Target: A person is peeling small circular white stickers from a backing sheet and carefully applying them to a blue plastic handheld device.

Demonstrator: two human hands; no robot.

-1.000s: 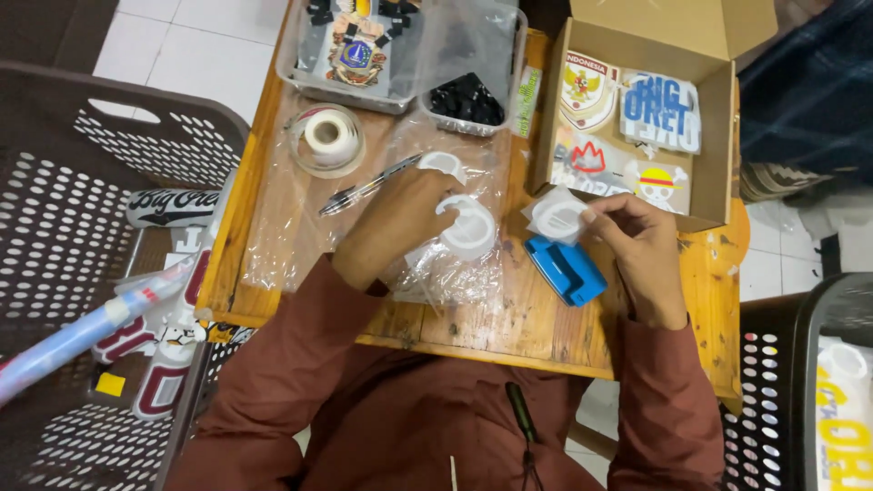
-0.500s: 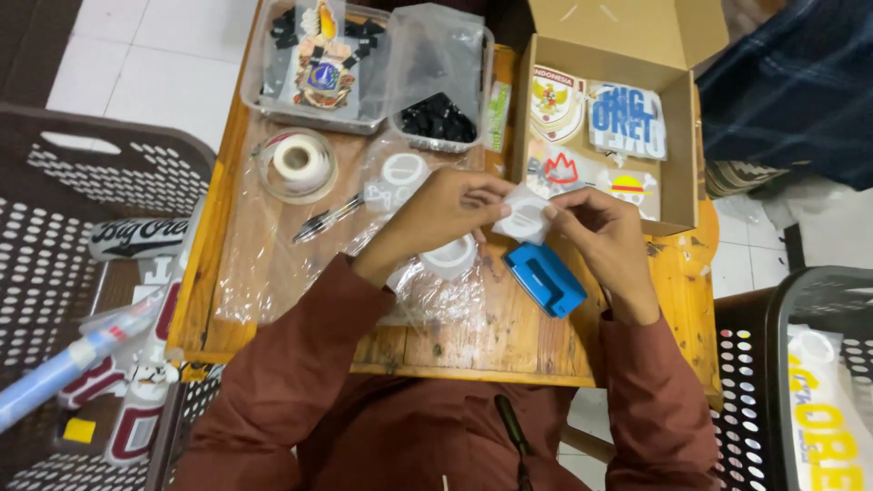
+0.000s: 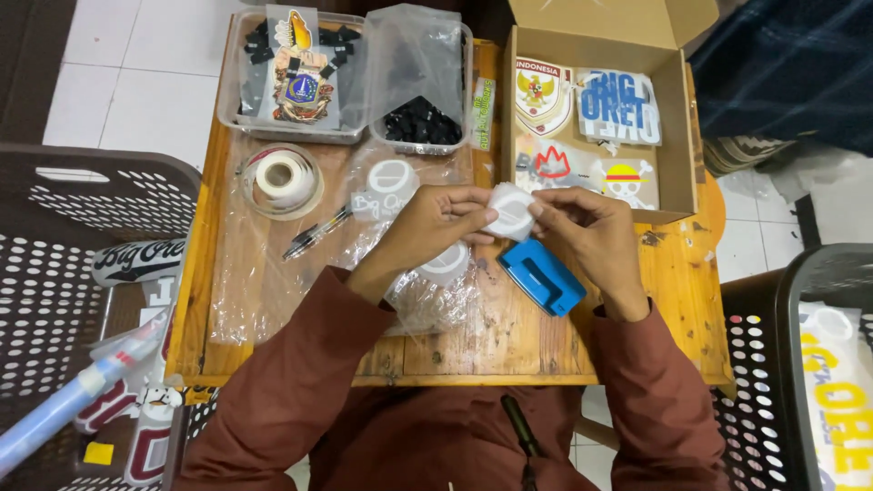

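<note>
I have both hands up over the table (image 3: 673,300), meeting on one small white packet (image 3: 511,211). My left hand (image 3: 427,227) pinches its left edge with fingertips closed on it; my right hand (image 3: 591,238) pinches the right edge the same way. Just below the packet lies a blue punch (image 3: 543,276). Under my left wrist is a clear bag (image 3: 427,291). A tape roll (image 3: 280,177) and a pen (image 3: 316,233) lie well left of the grip; an open box (image 3: 677,109) sits above my right hand.
</note>
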